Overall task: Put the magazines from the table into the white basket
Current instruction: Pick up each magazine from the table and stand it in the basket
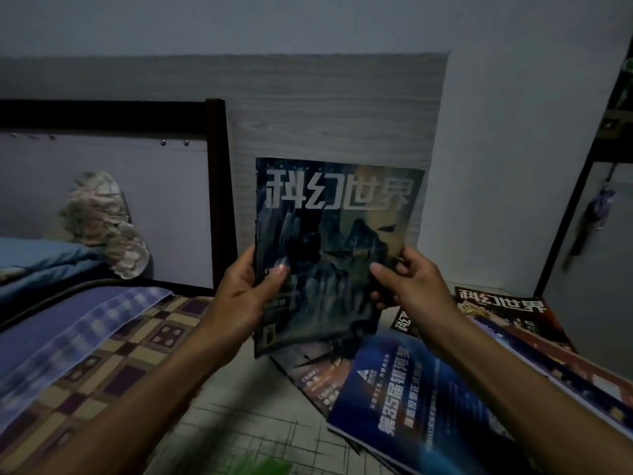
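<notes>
Glossy paper, dim light. Nearest the camera a blue-covered magazine with white lettering (411, 402) is lying on the pale grid-patterned table surface (246, 419), overlapping a darker magazine beneath it (308, 375). Further right a red-covered magazine with white title characters (507, 313) is resting on more copies, fanned loosely.

Above this spread, the dark blue-and-ochre magazine with large white title (329, 248) is being held upright, clear of the table. Left hand (246, 293) is grasping its left edge, thumb pressing the cover; right hand (407, 279) is gripping the right edge likewise. Lower corner is drooping toward the pile.

Judgement: this is the lift-and-carry step. Limp paper is sagging between the hands, so supporting the spine and keeping the covers closed should stop pages fanning. Several magazines remain, so the task looks at an early stage.

Beyond: patchwork checked blanket (113, 354) on a bed at left, grey wood-grain panel (325, 108) behind.

White basket is not showing anywhere in view; its direction cannot be judged. Exact count of the pile is unclear, edges being blurred and cut off at right.
</notes>
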A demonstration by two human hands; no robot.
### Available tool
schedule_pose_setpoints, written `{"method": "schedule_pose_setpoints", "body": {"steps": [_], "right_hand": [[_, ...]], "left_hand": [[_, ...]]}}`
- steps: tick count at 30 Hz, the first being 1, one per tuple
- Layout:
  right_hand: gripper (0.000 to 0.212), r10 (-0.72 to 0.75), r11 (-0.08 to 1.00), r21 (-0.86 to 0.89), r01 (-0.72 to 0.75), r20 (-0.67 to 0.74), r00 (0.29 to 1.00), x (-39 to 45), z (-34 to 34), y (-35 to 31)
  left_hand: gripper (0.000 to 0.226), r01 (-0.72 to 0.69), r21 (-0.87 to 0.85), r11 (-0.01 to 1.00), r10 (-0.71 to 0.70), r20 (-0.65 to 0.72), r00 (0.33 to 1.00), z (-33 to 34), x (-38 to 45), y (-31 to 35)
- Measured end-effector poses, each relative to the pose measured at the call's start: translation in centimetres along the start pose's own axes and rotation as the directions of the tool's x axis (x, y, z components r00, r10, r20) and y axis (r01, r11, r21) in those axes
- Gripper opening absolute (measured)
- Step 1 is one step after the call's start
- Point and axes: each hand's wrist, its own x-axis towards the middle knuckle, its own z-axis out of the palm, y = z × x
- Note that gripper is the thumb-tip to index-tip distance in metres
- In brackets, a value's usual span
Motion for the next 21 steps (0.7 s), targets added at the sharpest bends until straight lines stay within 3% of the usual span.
{"method": "schedule_pose_setpoints", "body": {"steps": [4,8,14,16,21], "right_hand": [[0.014,0.145,0.969,-0.200,-0.145,-0.017,0.989,1.7,1.2,3.1],[0.015,0.105,0.960,-0.255,-0.113,-0.047,0.993,3.0,1.9,5.6],[0.018,-0.172,0.975,-0.175,0.139,-0.187,0.967,8.2,1.8,2.4],[0.014,-0.224,0.967,-0.177,0.185,-0.229,0.947,11.2,1.7,0.4],[0.014,-0.216,0.931,-0.348,0.110,-0.283,0.935,18.3,0.4,0.3]], "left_hand": [[0.040,0.138,0.306,0.942,-0.116,-0.090,0.989,-1.8,0.7,-4.3],[0.034,0.082,0.518,0.852,0.012,-0.176,0.984,-2.8,0.1,-7.4],[0.032,-0.044,0.455,0.890,0.203,-0.307,0.930,-3.3,6.5,-4.0],[0.037,-0.059,0.372,0.926,0.185,-0.313,0.932,-3.2,10.5,-2.8],[0.037,-0.016,0.438,0.899,0.152,-0.278,0.948,-3.5,17.6,-4.9]]}}
